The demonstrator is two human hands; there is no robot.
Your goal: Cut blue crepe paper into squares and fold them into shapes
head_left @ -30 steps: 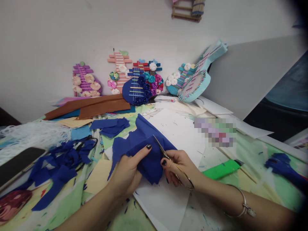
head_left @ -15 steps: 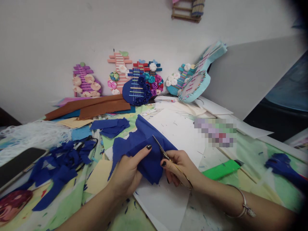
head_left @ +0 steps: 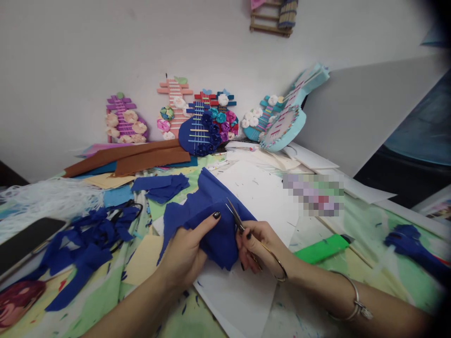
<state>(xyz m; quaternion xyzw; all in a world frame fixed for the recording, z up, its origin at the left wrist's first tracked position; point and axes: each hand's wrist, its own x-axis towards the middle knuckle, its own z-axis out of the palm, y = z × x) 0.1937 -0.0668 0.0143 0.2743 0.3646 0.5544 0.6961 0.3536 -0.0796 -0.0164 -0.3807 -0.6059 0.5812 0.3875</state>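
While a green-and-yellow cover (head_left: 112, 286) spreads beneath everything, a large white sheet (head_left: 243, 300) lies on it, partly under the crinkled blue sheet (head_left: 218, 244). That blue sheet sits between the two hands, its ragged lower edge hanging over the white. The left hand (head_left: 181, 258) grips it, thumb pressed on top. The right hand (head_left: 266, 244) has its fingers curled around the handles of the scissors (head_left: 237, 218), whose narrow blades point away over the blue, tips slightly parted.

The blue sheet could pucker or tear, I judge, if the left hand pulls while the blades bite, since the material looks thin and loosely folded. A fold lying beneath might get snipped along with the top layer. The left thumb (head_left: 207, 225) is near the tips, so a careless swing could nick it.

The left hand's other fingers are mostly hidden by the blue sheet, the right forearm runs off into the dark edge, and whether the blades touch the material I cannot tell.
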